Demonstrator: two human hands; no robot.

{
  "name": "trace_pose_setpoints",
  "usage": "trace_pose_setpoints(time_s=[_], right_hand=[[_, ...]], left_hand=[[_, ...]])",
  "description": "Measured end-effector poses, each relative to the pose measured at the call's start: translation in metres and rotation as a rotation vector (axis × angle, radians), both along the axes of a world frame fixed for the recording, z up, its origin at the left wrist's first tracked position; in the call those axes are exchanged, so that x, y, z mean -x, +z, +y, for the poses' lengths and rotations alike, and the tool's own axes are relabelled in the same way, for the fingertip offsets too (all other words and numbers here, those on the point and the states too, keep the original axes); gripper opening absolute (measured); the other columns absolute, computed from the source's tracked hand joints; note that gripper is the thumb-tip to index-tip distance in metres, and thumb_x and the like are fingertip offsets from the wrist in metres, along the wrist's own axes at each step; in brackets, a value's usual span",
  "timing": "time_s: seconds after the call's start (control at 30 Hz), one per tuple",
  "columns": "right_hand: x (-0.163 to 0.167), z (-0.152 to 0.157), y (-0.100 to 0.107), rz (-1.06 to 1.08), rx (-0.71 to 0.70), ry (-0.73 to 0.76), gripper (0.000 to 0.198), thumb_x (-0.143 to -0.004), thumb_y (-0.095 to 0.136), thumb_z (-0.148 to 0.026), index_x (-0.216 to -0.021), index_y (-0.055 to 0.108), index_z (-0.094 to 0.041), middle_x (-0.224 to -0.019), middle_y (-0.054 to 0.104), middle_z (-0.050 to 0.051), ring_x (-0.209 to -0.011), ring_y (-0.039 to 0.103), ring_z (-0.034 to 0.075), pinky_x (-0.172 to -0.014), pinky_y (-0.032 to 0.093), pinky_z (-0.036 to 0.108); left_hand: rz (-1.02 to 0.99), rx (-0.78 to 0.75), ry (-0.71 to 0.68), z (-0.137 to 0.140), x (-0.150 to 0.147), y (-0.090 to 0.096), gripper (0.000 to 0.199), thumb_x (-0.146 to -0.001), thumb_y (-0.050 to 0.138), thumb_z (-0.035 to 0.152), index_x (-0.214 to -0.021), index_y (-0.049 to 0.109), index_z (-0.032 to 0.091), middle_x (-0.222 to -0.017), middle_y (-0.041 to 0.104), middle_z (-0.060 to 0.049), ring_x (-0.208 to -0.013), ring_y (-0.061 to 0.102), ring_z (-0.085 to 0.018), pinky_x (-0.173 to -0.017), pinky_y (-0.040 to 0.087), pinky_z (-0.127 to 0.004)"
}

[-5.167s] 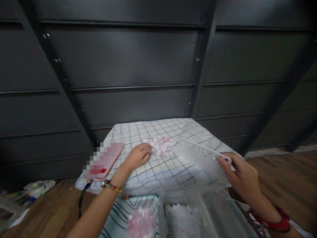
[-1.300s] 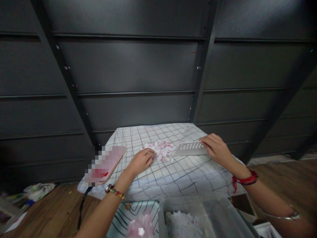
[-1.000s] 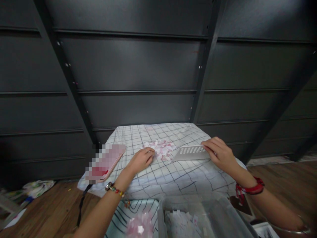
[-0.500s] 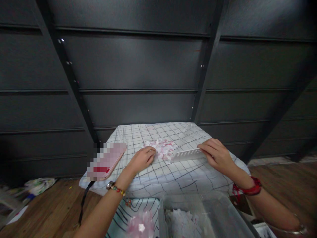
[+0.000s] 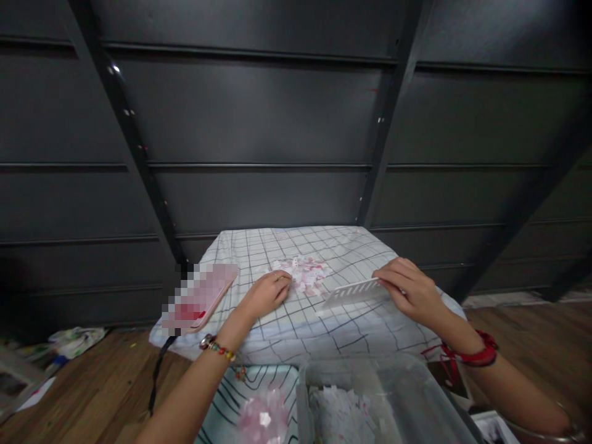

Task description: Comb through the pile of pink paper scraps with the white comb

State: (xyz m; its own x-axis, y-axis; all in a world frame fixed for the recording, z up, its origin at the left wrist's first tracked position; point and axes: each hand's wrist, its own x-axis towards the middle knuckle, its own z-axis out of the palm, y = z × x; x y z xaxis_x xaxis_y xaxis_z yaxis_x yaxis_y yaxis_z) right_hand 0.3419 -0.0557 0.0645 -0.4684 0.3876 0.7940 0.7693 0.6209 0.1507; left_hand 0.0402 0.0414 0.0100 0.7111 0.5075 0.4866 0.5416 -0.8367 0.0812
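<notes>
On the grid-patterned cloth [image 5: 277,320] lies a loose pile of small white and pink pieces [image 5: 308,274]. My left hand [image 5: 268,293] rests at the near left edge of this pile, fingers curled and pressed together; anything between the fingertips is hidden. Pinched at its right end by my right hand [image 5: 409,293] is a thin white slotted panel [image 5: 351,293], which looks like plastic. It stands on edge, slightly tilted, just right of the pile, with a row of openings along its top.
A pink phone-like object [image 5: 203,299], partly pixelated, lies at the cloth's left with a black strap hanging. Nearer me are a striped tray [image 5: 222,394] holding a clear pinkish bag [image 5: 263,416] and a translucent bin [image 5: 416,394] of white pieces [image 5: 342,413]. A dark panelled wall [image 5: 259,111] stands behind.
My right hand has shifted slightly right with the slotted panel, whose angle has changed a little, its right end higher. My left hand stays nearly in place.
</notes>
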Motion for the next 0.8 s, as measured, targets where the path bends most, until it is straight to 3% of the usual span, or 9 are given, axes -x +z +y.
trace_pose_setpoints(time_s=[0.47, 0.8], right_hand=[[0.003, -0.018, 0.007, 0.122, 0.077, 0.070, 0.014, -0.079, 0.049, -0.011, -0.084, 0.059, -0.020, -0.069, 0.060, 0.003, -0.066, 0.053, 0.016, -0.064, 0.044, 0.032], [0.057, -0.037, -0.010, 0.064, 0.012, -0.133, 0.015, -0.082, 0.043, -0.014, -0.081, 0.057, -0.019, -0.066, 0.059, 0.004, -0.064, 0.049, 0.017, -0.059, 0.039, 0.032]], left_hand=[[0.031, -0.017, -0.013, 0.000, -0.002, 0.001, 0.021, -0.083, 0.042, 0.012, -0.096, 0.058, 0.016, -0.103, 0.059, -0.006, -0.096, 0.055, -0.017, -0.087, 0.045, -0.031], [0.003, -0.016, 0.000, 0.003, 0.000, -0.002, 0.021, -0.085, 0.040, 0.013, -0.097, 0.058, 0.017, -0.102, 0.060, -0.006, -0.096, 0.055, -0.017, -0.085, 0.046, -0.031]])
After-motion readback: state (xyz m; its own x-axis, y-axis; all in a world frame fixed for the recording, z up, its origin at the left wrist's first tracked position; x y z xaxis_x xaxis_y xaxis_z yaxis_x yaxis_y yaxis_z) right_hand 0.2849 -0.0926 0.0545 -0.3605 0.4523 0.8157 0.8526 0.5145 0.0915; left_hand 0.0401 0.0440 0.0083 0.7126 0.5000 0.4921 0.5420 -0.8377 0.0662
